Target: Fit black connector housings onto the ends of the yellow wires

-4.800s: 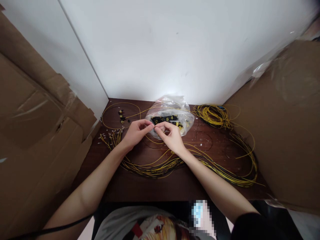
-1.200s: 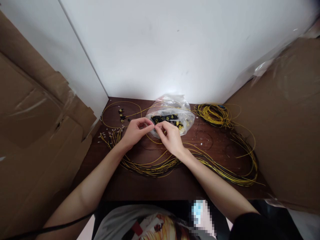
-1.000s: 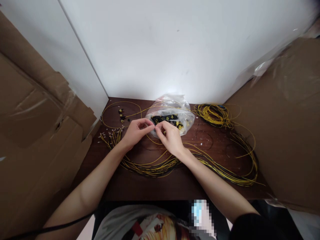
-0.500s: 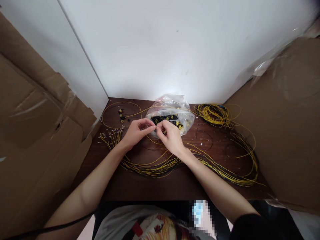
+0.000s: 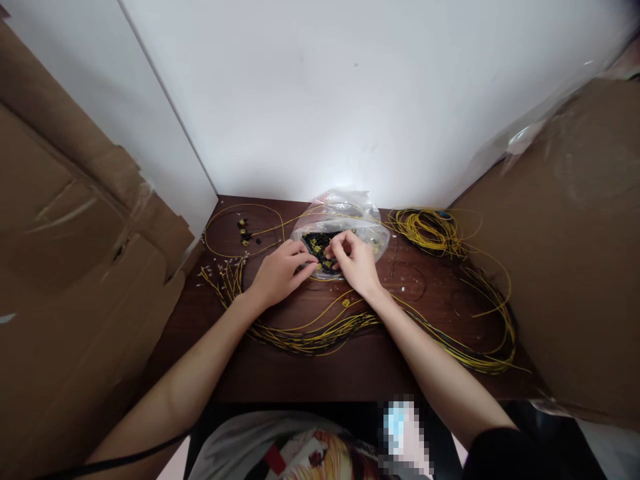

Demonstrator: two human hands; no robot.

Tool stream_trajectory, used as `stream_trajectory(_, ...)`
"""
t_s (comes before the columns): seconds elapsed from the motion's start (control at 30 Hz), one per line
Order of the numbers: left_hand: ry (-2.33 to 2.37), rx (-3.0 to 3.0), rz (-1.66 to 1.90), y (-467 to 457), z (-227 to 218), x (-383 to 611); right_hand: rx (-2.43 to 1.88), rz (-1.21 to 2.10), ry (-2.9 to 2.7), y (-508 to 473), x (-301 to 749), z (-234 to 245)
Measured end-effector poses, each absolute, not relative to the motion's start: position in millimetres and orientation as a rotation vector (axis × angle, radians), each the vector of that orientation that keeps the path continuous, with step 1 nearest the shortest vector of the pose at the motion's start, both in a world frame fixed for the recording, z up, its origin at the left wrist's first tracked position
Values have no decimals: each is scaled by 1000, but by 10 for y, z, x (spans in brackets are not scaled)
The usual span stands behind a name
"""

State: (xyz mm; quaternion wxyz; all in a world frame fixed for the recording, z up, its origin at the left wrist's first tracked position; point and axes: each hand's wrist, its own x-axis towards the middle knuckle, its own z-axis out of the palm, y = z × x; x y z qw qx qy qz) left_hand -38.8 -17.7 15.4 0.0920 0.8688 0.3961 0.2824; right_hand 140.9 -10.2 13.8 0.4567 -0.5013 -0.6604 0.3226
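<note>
A clear plastic bag (image 5: 373, 217) lies at the back of the table, its mouth towards me, with many small black-and-yellow connectors (image 5: 320, 241) inside. At the bag's front left is my left hand (image 5: 283, 273), thumb and fingers drawn close together; anything between their tips is too small to name. My right hand (image 5: 357, 263) reaches over the bag's opening, fingers curled in a pinch among the connectors. What its tips grip is hidden. A small yellow piece (image 5: 346, 303) lies on the table below my right hand, beside a bundle of yellow and black wires (image 5: 310, 340).
The wire bundle curves along the front of the brown table (image 5: 300, 380). A coil of yellow wire (image 5: 425, 230) sits back right. Several loose connectors (image 5: 243, 232) lie back left. Cardboard (image 5: 75, 233) stands on the left, more cardboard (image 5: 565, 267) on the right, a white wall (image 5: 325, 100) behind.
My hands, which met at the fingertips over the bag's front, have parted. The right moved right over the connectors; the left shifted slightly down. The small yellow piece on the table has come into sight.
</note>
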Motion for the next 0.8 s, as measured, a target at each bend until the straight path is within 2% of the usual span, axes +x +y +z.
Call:
stream_trajectory(0.2,1259,2620,764,-172,96,-382,-1268,573,-1797,-122,1390,154)
stream_trajectory(0.8,1359,2555,724,-165,107,-394,-1313,532,-1738,-108,1407,126)
